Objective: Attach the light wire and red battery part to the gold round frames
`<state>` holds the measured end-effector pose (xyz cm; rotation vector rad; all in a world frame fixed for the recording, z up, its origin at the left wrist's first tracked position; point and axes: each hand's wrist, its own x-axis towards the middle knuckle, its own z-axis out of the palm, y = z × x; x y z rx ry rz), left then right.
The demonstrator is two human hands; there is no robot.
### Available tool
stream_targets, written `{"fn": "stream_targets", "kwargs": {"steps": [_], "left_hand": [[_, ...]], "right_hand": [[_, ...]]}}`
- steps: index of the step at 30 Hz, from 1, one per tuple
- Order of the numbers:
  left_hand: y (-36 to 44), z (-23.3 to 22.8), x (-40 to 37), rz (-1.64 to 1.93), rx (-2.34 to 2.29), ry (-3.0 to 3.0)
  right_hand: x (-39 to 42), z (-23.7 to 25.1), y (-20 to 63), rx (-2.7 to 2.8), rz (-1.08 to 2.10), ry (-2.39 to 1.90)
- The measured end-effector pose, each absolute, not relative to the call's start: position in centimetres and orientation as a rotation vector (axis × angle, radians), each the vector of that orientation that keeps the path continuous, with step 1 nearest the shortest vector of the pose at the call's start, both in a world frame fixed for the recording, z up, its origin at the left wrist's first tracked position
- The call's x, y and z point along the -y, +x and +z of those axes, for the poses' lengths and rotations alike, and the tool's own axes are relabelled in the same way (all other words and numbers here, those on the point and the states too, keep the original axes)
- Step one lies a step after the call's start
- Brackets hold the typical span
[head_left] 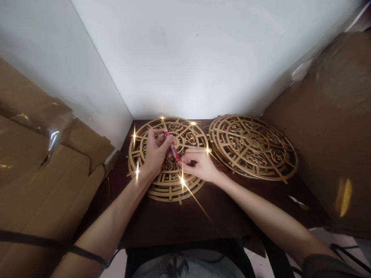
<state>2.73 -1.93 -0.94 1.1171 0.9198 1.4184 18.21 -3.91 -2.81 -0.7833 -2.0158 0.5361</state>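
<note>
Over the gold disc point(168, 160) (left one), both hands — left hand point(155, 152), right hand point(198, 164) — pinch a red tube point(172, 150).

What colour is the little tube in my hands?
Red with white markings, the tube shows best in the head view.

The tube point(172, 148) between the hands is red with white marks. The disc point(168, 158) under it is shiny gold, cut through in rings, spokes and curling scrollwork, and it throws off bright star-shaped glints. The second disc point(252, 146), to the right, has the same gold fretwork but looks duller. Both lie on a dark brown table point(185, 220). The wall point(203, 58) at the far side is plain white. The cardboard point(43, 162) on the left is tan, and the cardboard on the right is darker brown.
</note>
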Motion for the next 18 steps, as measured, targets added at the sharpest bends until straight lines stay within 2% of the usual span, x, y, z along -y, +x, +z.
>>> {"fn": "stream_targets", "kwargs": {"steps": [8, 18], "left_hand": [[2.78, -0.29, 2.02, 1.389, -0.880, 1.006], [2.44, -0.08, 2.07, 1.369, -0.907, 0.967]], "right_hand": [[4.08, -2.56, 18.46, 1.998, 0.572, -0.772], [3.53, -2.78, 18.45, 1.388, 0.983, -0.931]]}}
